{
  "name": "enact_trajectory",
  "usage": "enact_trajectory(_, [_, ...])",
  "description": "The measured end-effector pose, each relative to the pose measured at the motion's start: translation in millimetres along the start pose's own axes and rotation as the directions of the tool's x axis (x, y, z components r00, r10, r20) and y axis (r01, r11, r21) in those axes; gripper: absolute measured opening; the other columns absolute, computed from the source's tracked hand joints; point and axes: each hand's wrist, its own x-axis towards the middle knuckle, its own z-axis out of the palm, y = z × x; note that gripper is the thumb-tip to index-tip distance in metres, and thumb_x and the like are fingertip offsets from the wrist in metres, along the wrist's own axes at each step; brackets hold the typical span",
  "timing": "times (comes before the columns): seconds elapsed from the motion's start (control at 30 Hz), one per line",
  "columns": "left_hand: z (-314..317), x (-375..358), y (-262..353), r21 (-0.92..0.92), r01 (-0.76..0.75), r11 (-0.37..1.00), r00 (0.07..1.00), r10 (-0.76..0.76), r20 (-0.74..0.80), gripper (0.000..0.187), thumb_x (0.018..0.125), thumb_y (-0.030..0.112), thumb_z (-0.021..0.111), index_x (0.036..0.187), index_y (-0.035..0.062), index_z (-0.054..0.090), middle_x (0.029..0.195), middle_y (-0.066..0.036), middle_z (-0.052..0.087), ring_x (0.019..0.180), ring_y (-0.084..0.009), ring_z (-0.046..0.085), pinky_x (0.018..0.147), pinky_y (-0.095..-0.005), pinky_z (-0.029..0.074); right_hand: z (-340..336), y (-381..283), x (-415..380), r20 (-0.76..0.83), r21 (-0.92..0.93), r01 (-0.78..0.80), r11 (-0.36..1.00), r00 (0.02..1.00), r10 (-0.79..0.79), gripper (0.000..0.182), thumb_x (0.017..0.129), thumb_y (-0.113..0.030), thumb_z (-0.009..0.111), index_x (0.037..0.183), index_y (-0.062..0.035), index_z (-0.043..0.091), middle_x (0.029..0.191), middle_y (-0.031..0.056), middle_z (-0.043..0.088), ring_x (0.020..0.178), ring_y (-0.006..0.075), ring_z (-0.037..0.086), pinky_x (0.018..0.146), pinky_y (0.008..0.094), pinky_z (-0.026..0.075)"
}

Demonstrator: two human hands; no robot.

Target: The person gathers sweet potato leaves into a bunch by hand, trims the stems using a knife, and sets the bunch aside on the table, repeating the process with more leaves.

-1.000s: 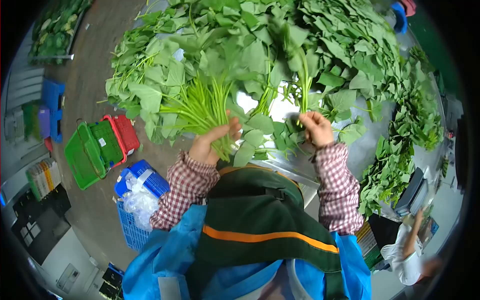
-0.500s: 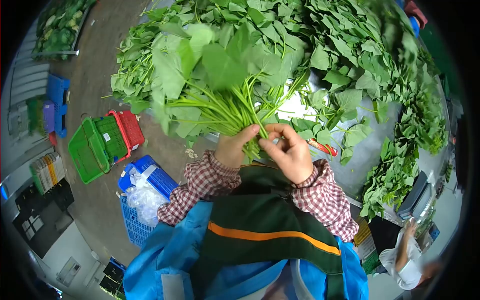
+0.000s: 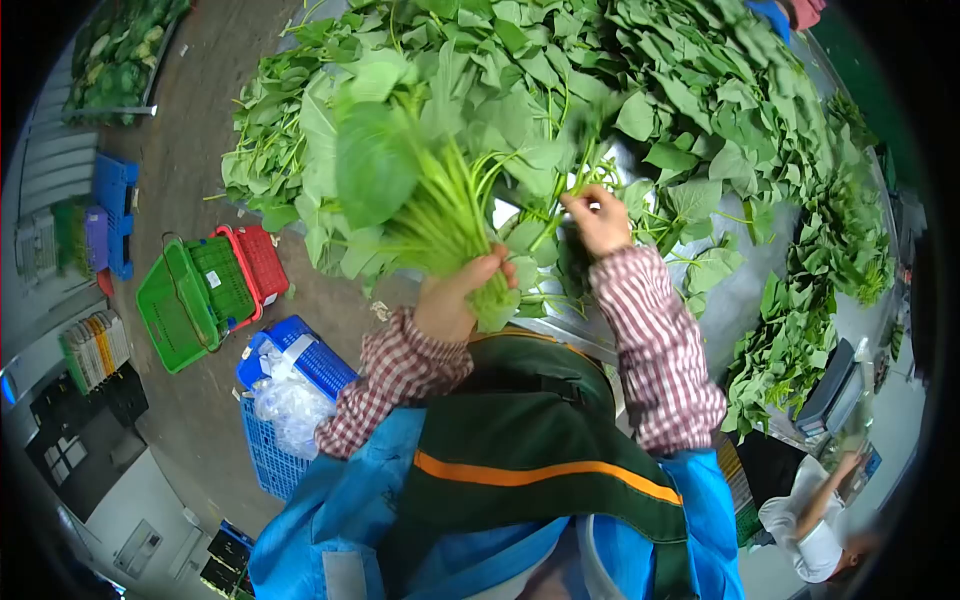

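Observation:
My left hand (image 3: 458, 298) is closed around the lower stems of a thick bunch of leafy greens (image 3: 440, 215), whose broad leaves point away from me and are blurred. My right hand (image 3: 604, 225) reaches to the table, thumb and forefinger pinched at a green stem (image 3: 548, 232) among loose sprigs. Beyond both hands spreads a large heap of the same greens (image 3: 690, 90). The red-handled tool is not visible now.
The metal table (image 3: 765, 260) carries more greens along its right side (image 3: 770, 370). On the floor at left are a green basket (image 3: 180, 305), a red basket (image 3: 262, 262) and a blue crate (image 3: 268, 445) with clear plastic bags (image 3: 295, 405). Another person (image 3: 808, 515) is at lower right.
My right hand has left the bunch and moved forward to the loose stems on the table. The bunch stays in my left hand, which has shifted slightly left.

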Motion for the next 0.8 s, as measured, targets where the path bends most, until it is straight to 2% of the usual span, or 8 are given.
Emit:
enact_trajectory(0.07, [-2.0,1.8,5.3,0.020,-0.025,0.999,0.999,0.024,0.028,0.033,0.079,0.005,0.056,0.111,0.0026,0.047,0.106,-0.011,0.055,0.096,-0.0231,0.054,0.081,-0.0390,0.048,-30.0,-60.7,-31.7,-0.032,0.495,-0.082,0.865,0.993,0.112,0.020,0.083,-0.016,0.058,0.091,0.0026,0.059,0.066,0.0036,0.057,0.043,0.0083,0.045,0.038,0.0209,0.035])
enact_trajectory(0.3, [19.4,7.2,-3.6,0.126,0.004,0.992,0.999,0.001,-0.034,0.034,0.079,0.006,0.057,0.111,-0.0006,0.047,0.104,-0.012,0.056,0.091,-0.0220,0.056,0.077,-0.0371,0.048,10.1,-97.4,-60.0,0.240,0.467,-0.108,0.878,0.971,-0.007,0.024,0.085,-0.022,0.056,0.094,-0.0002,0.060,0.060,0.0018,0.056,0.044,0.0075,0.048,0.039,0.0207,0.039])
enact_trajectory(0.43, [9.6,2.5,-4.5,0.082,0.023,0.996,0.995,-0.015,-0.097,0.032,0.078,0.004,0.058,0.109,0.0009,0.048,0.098,-0.011,0.058,0.081,-0.0191,0.056,0.070,-0.0341,0.049,-15.6,-81.7,-25.3,-0.033,0.460,-0.113,0.881,0.989,0.144,0.029,0.085,-0.027,0.055,0.098,-0.0010,0.058,0.069,0.0064,0.058,0.045,0.0080,0.050,0.038,0.0221,0.040])
enact_trajectory(0.5, [6.0,4.8,2.5,0.018,-0.016,1.000,0.995,0.018,-0.101,0.035,0.077,0.001,0.057,0.110,0.0014,0.047,0.097,-0.011,0.058,0.080,-0.0187,0.056,0.068,-0.0323,0.048,-15.4,-42.0,5.3,0.069,0.161,-0.331,0.930,0.943,0.324,0.028,0.084,-0.026,0.055,0.095,-0.0009,0.058,0.073,0.0077,0.058,0.045,0.0076,0.049,0.037,0.0217,0.037])
enact_trajectory(0.57, [5.6,4.6,6.7,0.009,-0.019,1.000,0.997,0.019,-0.072,0.033,0.079,0.005,0.056,0.111,0.0035,0.048,0.102,-0.011,0.056,0.082,-0.0181,0.054,0.070,-0.0346,0.048,20.5,-2.9,11.3,0.064,-0.456,0.109,0.883,0.994,-0.090,0.025,0.084,-0.023,0.054,0.095,-0.0006,0.057,0.074,0.0075,0.058,0.047,0.0105,0.049,0.040,0.0225,0.039])
enact_trajectory(0.67, [4.9,1.3,13.7,-0.064,-0.014,0.998,0.997,0.009,-0.071,0.032,0.080,0.005,0.056,0.110,0.0033,0.048,0.102,-0.010,0.056,0.083,-0.0184,0.053,0.071,-0.0357,0.047,-7.1,-34.5,-15.4,0.169,0.203,-0.076,0.976,0.985,0.042,0.025,0.080,-0.026,0.060,0.088,-0.0022,0.058,0.070,0.0044,0.056,0.058,0.0148,0.052,0.056,0.0255,0.044])
enact_trajectory(0.73, [-0.8,-0.7,13.9,-0.117,-0.028,0.993,0.998,0.021,-0.066,0.031,0.080,0.006,0.056,0.110,0.0029,0.048,0.101,-0.009,0.056,0.084,-0.0186,0.053,0.072,-0.0362,0.046,-31.4,-30.2,-15.5,0.199,0.362,-0.180,0.915,0.974,0.113,0.022,0.078,-0.024,0.063,0.085,-0.0032,0.059,0.067,0.0024,0.055,0.057,0.0135,0.051,0.055,0.0258,0.043])
enact_trajectory(0.8, [2.8,-2.6,15.4,-0.070,-0.029,0.997,0.989,0.019,-0.150,0.030,0.080,0.007,0.056,0.109,0.0027,0.048,0.099,-0.008,0.056,0.084,-0.0186,0.053,0.073,-0.0360,0.046,-55.3,-22.1,-14.9,0.092,0.084,-0.107,0.991,0.991,0.099,0.015,0.078,-0.015,0.062,0.089,-0.0033,0.061,0.070,0.0016,0.058,0.054,0.0100,0.050,0.046,0.0251,0.040])
